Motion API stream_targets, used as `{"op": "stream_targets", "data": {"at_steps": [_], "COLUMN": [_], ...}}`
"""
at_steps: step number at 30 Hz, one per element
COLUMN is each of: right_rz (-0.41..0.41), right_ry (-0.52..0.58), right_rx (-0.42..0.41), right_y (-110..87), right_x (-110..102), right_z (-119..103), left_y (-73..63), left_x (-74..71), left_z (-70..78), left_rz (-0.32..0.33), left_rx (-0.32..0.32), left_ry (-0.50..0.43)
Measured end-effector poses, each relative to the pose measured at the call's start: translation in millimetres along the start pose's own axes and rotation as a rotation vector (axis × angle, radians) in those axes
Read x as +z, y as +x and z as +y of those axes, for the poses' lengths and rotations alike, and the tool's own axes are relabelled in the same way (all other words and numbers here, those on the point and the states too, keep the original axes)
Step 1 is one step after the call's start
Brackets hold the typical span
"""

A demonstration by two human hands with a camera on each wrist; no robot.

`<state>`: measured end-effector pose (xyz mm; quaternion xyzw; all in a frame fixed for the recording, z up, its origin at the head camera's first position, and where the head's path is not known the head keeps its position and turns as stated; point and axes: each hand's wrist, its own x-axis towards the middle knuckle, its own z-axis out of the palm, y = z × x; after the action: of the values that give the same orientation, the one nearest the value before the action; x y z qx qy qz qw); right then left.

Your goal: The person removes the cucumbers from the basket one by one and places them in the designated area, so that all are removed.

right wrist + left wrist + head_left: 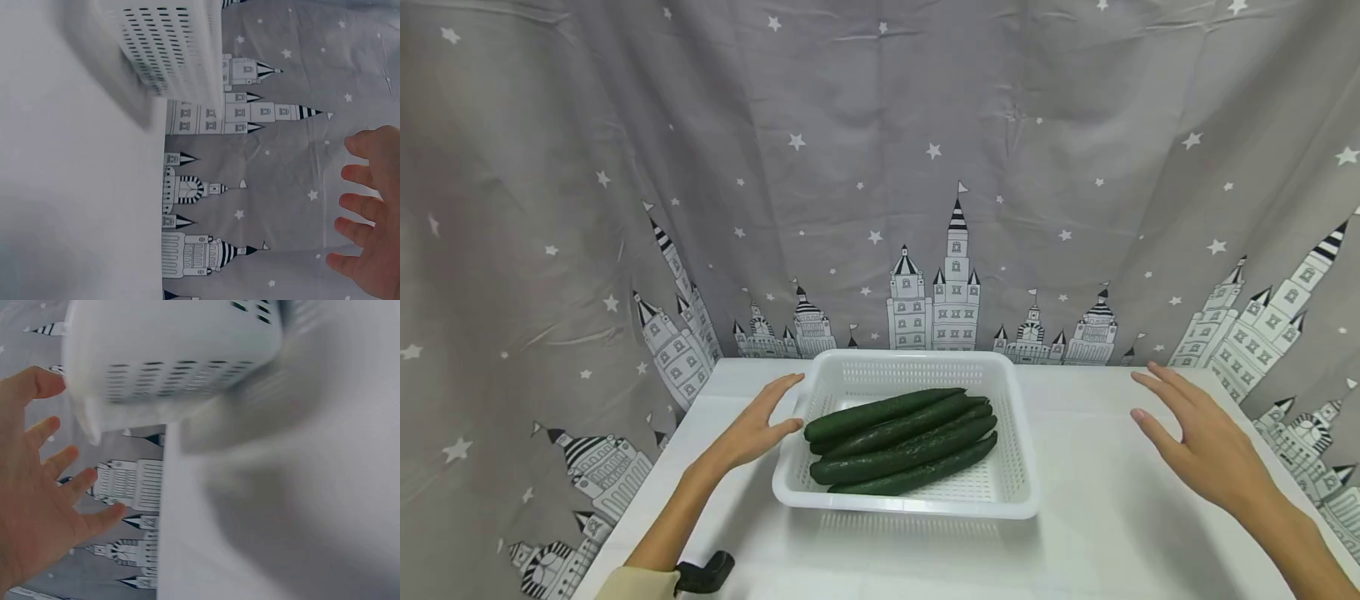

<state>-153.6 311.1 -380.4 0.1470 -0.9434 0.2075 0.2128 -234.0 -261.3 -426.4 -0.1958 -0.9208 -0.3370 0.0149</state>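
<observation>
A white perforated plastic basket point(917, 507) stands on the white table, holding several dark green cucumbers point(898, 446) laid side by side. My left hand point(752, 429) hovers at the basket's left side with thumb and fingers spread, close to the rim. In the left wrist view the left hand point(56, 487) appears beside the basket wall point(175, 356); whether the thumb touches it I cannot tell. Well to the right of the basket, my right hand point(1206, 442) is held above the table, fingers extended and nothing in it. The right wrist view shows that hand point(369, 212) apart from the basket point(181, 50).
The white table point(1090, 483) extends around the basket on both sides. Behind it and along the sides hangs a grey curtain point(850, 167) printed with stars and castles. A black strap device point(706, 573) sits at the left wrist, by a beige sleeve point(636, 583).
</observation>
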Motion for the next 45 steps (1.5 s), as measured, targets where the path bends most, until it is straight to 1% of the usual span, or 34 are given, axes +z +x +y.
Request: {"op": "stream_targets", "data": {"at_steps": [4,8,12,15,18,21,23,26,29,32,34,39,45], "right_rz": [-0.031,-0.056,-0.068,-0.083,-0.108,-0.137,-0.163,-0.198,-0.239,-0.287,-0.320,-0.404,-0.497], "right_ry": [0.058,0.128,0.211,0.262,0.305,0.351,0.389,0.435,0.479,0.521,0.537,0.548,0.558], "right_rx": [0.031,0.043,0.033,0.020,0.015,0.001,-0.010,-0.043,-0.082,-0.112,-0.122,-0.150,-0.195], "right_y": [4.7,10.3,17.9,24.8,30.4,35.9,39.5,45.1,49.9,54.1,55.5,56.6,63.5], "right_x": [3.9,9.0,15.2,20.8,29.2,41.6,50.9,65.9,81.4,95.8,105.0,128.5,153.2], "right_z": [-6.4,-13.5,-24.1,-34.2,-45.0,-55.8,-63.1,-73.6,-83.1,-91.6,-96.3,-104.1,-112.4], "left_y": [-1.9,-3.1,-3.7,-4.5,-6.3,-7.7,-8.0,-7.7,-7.0,-5.1,-4.2,-6.3,-6.3], "left_x": [9.6,15.9,20.4,23.6,28.7,35.9,40.8,46.9,50.8,53.4,55.2,59.6,60.3], "left_z": [-8.9,-14.2,-17.0,-18.8,-21.2,-25.1,-27.9,-30.8,-30.8,-29.5,-29.4,-30.1,-26.0], "left_rz": [-0.036,-0.074,-0.093,-0.104,-0.115,-0.113,-0.108,-0.100,-0.081,-0.061,-0.048,-0.017,-0.006], "left_rx": [-0.076,-0.129,-0.177,-0.206,-0.236,-0.256,-0.256,-0.237,-0.224,-0.228,-0.237,-0.238,-0.217], "left_ry": [-0.090,-0.193,-0.308,-0.372,-0.433,-0.506,-0.552,-0.605,-0.652,-0.690,-0.711,-0.728,-0.756]}}
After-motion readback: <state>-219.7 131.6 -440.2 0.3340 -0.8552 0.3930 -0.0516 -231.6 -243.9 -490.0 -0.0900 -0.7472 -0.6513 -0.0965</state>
